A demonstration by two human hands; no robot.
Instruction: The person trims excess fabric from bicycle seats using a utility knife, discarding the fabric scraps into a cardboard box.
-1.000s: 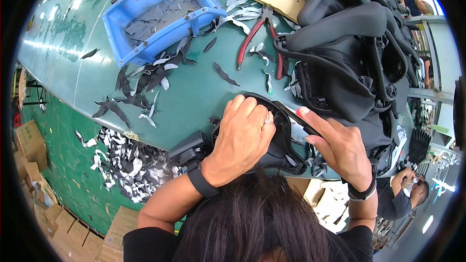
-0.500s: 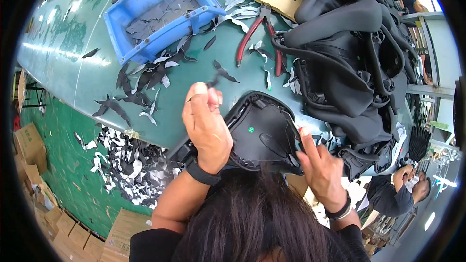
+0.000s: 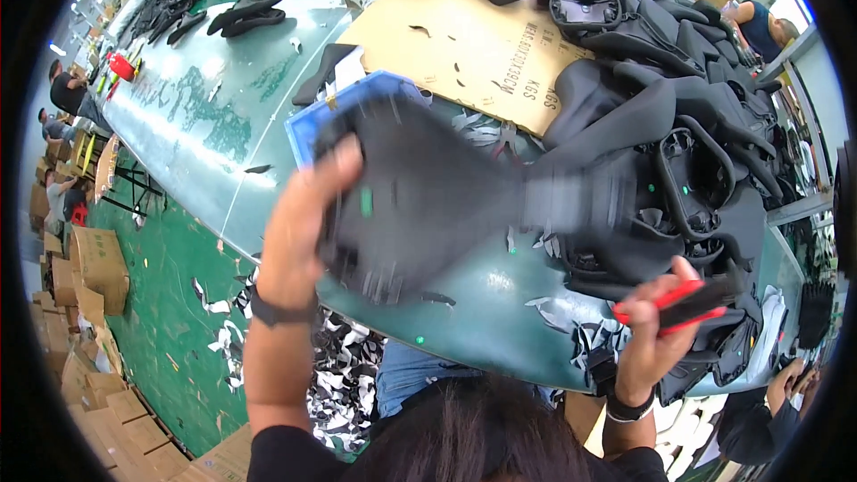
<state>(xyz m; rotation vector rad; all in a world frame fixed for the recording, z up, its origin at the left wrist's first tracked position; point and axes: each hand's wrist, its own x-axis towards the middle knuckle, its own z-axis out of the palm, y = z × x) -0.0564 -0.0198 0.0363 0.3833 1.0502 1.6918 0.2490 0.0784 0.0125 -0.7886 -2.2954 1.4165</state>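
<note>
My left hand (image 3: 296, 230) grips the wide end of a black saddle-shaped seat (image 3: 420, 201), lifted over the green table. The seat is smeared by motion, with its narrow end toward the right and a green dot near its wide end. My thumb lies over its edge; the other fingers are mostly hidden. At the right, my right hand (image 3: 650, 339) is closed around a red-and-black handled tool (image 3: 683, 305). Blur hides what kind of tool it is. Behind the lifted seat, a blue plastic bin (image 3: 305, 136) is partly covered.
Many black seats (image 3: 714, 125) are heaped along the right. Flat cardboard (image 3: 464, 45) lies across the far table (image 3: 201, 138). Black and white trimmings (image 3: 344, 384) cover the floor by the near edge. Cartons (image 3: 100, 268) line the left, and other people (image 3: 763, 22) are nearby.
The seat has gone from low on the table near me to held up in my left hand, its narrow end now rightward. My right hand has moved right, away from it. The view has shifted.
</note>
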